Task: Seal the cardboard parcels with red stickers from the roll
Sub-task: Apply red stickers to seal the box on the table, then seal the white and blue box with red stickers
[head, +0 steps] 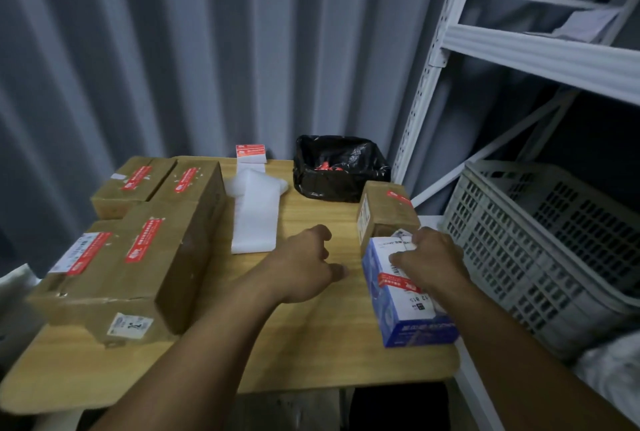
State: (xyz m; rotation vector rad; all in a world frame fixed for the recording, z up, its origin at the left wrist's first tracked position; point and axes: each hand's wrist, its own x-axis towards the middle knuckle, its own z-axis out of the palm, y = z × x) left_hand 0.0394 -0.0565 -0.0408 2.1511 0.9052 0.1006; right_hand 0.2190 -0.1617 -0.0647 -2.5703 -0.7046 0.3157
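Note:
A blue and white box (408,313) with a red sticker across its top lies at the table's right edge. My right hand (429,259) rests on its far end, fingers curled over the top. Behind it stands a small cardboard parcel (388,211) with a red sticker. My left hand (308,264) hovers over the bare wood in the middle, fingers loosely curled, holding nothing. The sticker roll's white backing strip (254,219) runs toward me from a red sticker (250,150) at the far edge. Three stickered cardboard parcels (117,268) fill the left side.
A black bag-lined bin (339,167) with red scraps sits at the table's (304,337) far right. A grey plastic crate (540,240) stands right of the table under a white metal shelf (519,53). A corrugated grey wall is behind.

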